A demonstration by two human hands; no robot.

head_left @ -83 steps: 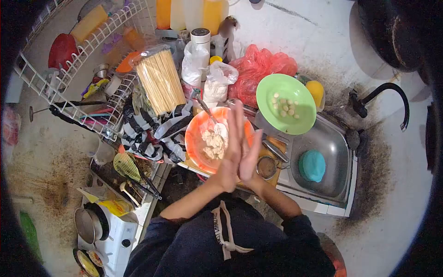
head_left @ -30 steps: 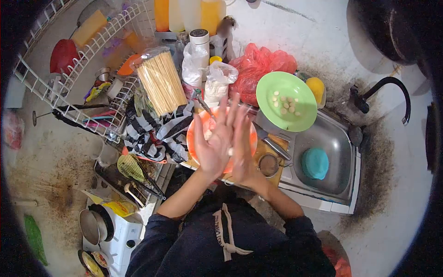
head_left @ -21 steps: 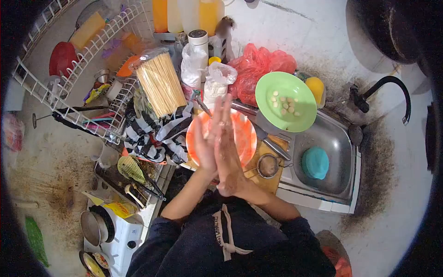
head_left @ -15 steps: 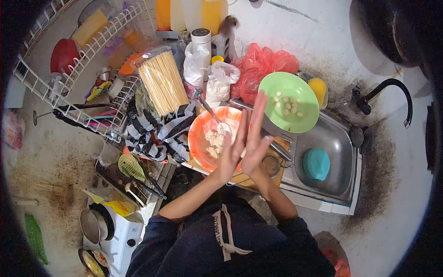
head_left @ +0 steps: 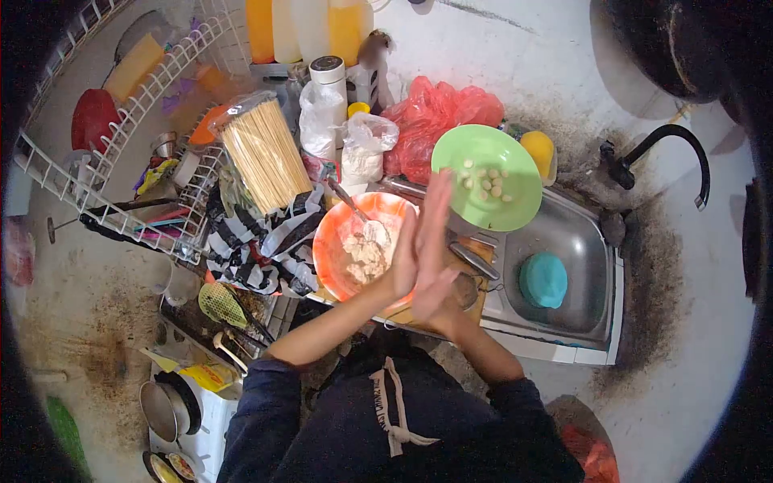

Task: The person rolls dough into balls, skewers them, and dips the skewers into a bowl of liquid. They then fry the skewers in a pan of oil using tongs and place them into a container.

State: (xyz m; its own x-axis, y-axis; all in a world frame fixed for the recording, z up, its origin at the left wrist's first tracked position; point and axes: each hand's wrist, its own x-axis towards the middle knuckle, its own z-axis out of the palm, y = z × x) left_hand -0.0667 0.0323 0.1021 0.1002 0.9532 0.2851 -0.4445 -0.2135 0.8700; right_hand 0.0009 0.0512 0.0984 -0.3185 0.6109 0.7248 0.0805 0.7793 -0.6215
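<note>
My left hand [head_left: 405, 256] and my right hand [head_left: 436, 274] are pressed palm to palm, fingers stretched upward and slightly blurred. A small pale piece of dough seems to sit between the palms; it is hidden now. Just left of them, the orange-and-white bowl [head_left: 324, 251] holds lumpy pale dough [head_left: 364, 258]. A spoon [head_left: 348, 199] leans in the bowl, its end coated in white. Behind my fingers, to the right, is a green plate [head_left: 515, 205] with several small pale balls [head_left: 484, 184].
The steel sink [head_left: 584, 310] with a turquoise item [head_left: 544, 280] and a black faucet [head_left: 664, 133] lies right. Bagged skewers [head_left: 266, 153], a flour bag [head_left: 364, 157] and a red plastic bag [head_left: 431, 121] stand behind. A stove [head_left: 208, 419] is lower left.
My palms have shifted against each other, and the right hand's fingers now stand closer together. The whole scene has slid slightly left as the view turned.
</note>
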